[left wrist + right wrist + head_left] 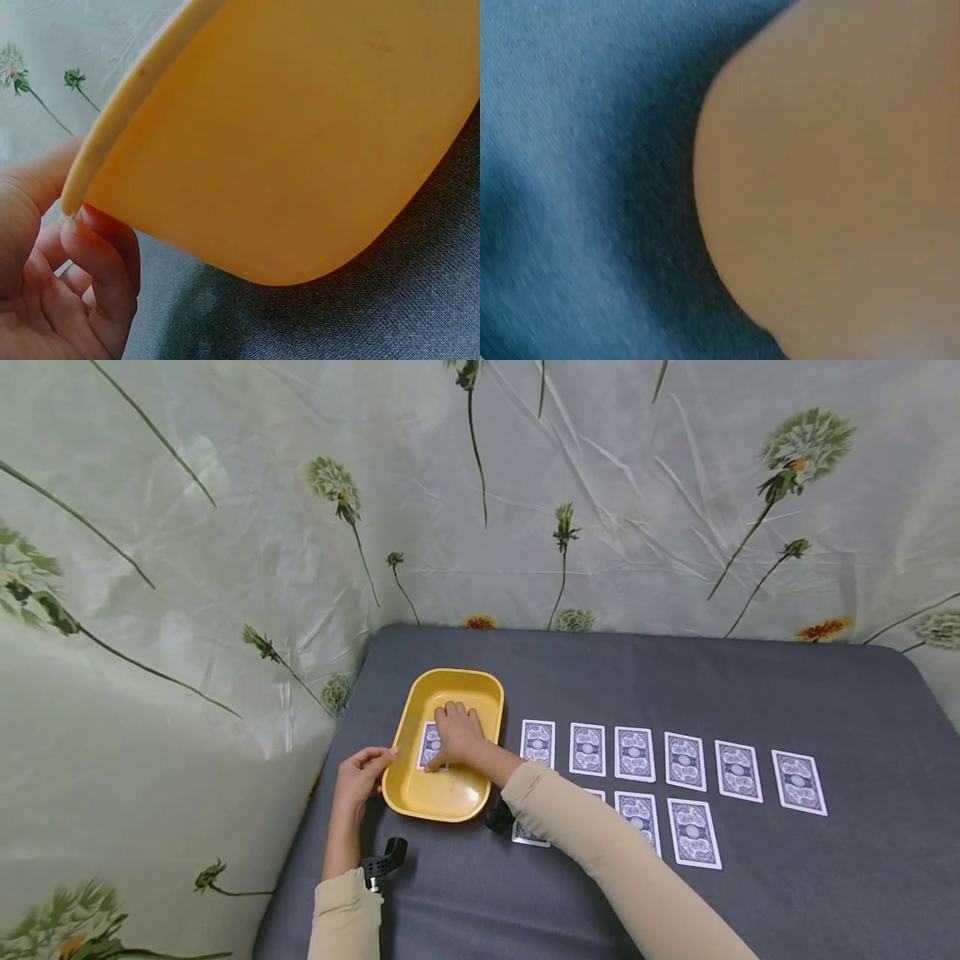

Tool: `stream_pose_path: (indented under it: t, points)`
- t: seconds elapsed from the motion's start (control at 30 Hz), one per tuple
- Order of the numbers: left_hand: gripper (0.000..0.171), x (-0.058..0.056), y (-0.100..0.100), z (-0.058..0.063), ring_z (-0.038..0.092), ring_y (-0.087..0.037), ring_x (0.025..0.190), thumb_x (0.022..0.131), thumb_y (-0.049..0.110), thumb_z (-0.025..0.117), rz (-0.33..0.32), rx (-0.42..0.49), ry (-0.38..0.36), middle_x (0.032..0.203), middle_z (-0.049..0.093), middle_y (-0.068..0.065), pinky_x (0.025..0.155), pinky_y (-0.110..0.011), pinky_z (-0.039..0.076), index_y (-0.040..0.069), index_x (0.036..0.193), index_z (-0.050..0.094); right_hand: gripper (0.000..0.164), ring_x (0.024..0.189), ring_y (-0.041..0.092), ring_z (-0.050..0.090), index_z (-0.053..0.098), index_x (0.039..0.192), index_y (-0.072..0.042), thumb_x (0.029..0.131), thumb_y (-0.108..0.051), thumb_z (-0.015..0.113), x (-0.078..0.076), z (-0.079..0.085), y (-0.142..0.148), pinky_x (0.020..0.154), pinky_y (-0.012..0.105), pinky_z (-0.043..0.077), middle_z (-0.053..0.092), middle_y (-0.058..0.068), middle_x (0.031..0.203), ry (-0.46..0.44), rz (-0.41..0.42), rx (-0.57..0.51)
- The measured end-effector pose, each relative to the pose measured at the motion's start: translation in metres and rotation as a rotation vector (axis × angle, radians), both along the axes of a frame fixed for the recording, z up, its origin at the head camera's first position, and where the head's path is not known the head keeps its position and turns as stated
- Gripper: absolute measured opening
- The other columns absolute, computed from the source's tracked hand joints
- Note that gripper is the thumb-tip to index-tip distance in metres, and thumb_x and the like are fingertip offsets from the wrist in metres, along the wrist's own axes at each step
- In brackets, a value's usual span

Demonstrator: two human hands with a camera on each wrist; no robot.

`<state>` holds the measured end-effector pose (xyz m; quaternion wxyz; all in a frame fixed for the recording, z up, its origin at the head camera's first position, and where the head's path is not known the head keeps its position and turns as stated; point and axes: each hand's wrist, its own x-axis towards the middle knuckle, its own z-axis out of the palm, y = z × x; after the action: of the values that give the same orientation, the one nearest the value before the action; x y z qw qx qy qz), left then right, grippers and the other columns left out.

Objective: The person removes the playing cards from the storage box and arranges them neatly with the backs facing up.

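Note:
A yellow tray [406,793] with rounded corners stands on the dark grey cloth. My left hand [360,777] pinches its left rim between thumb and fingers. The left wrist view shows this hand [71,262] up close, thumb over the rim and curled fingers beneath. Inside the tray, a playing card [430,745] with a blue patterned back shows beside my right hand [461,735]. The thumb is at the card's lower edge and the fingers curl over its right side, hiding part of it. Only the tray's outer wall [832,180] and cloth appear in the right wrist view.
Right of the tray, face-down cards [633,754] form a back row. A shorter front row includes another card [693,833]; my right sleeve [600,835] covers part of it. Behind the table [840,877] hangs a pale curtain [525,485] printed with flowers.

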<state>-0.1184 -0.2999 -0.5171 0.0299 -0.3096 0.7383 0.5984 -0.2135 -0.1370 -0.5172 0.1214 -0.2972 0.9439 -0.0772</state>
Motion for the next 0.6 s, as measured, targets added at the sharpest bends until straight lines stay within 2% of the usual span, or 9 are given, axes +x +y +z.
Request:
stream_pose_path:
  t: [0.17,0.37,0.47,0.6]
  points:
    - [0.038,0.0,0.002,0.0,0.05,-0.008,0.051,0.08,0.031,0.073,0.001,0.009,0.013,0.063,0.057,0.006,0.046,-0.021,0.042,0.001,0.1,0.062,0.09,0.093,0.018,0.039,0.048,0.116,-0.01,0.054,-0.069,0.074,0.013,0.0,0.0,0.076,0.032,0.034,0.045,0.004,0.104,0.0,0.018,0.008]
    - [0.034,0.0,0.002,-0.001,0.048,-0.007,0.049,0.079,0.03,0.073,-0.001,0.007,0.032,0.063,0.058,0.007,0.045,-0.022,0.041,0.002,0.096,0.062,0.092,0.097,0.019,0.04,0.049,0.12,-0.01,0.055,-0.069,0.074,0.034,0.001,0.003,0.079,0.033,0.035,0.046,0.005,0.108,0.0,0.106,0.032]
    - [0.036,0.0,0.002,0.0,0.048,-0.006,0.05,0.078,0.031,0.074,-0.001,-0.002,0.032,0.064,0.058,0.007,0.046,-0.022,0.041,0.002,0.096,0.062,0.092,0.101,0.019,0.042,0.048,0.123,-0.009,0.057,-0.069,0.073,0.042,0.002,0.005,0.082,0.034,0.036,0.047,0.005,0.112,0.018,0.145,0.034]
    - [0.04,0.001,0.002,0.0,0.049,-0.006,0.051,0.077,0.034,0.075,0.001,-0.018,0.026,0.064,0.057,0.008,0.046,-0.022,0.042,0.002,0.098,0.062,0.092,0.101,0.019,0.043,0.049,0.123,-0.009,0.058,-0.071,0.071,0.05,0.003,0.009,0.08,0.033,0.037,0.047,0.005,0.112,0.053,0.174,0.035]
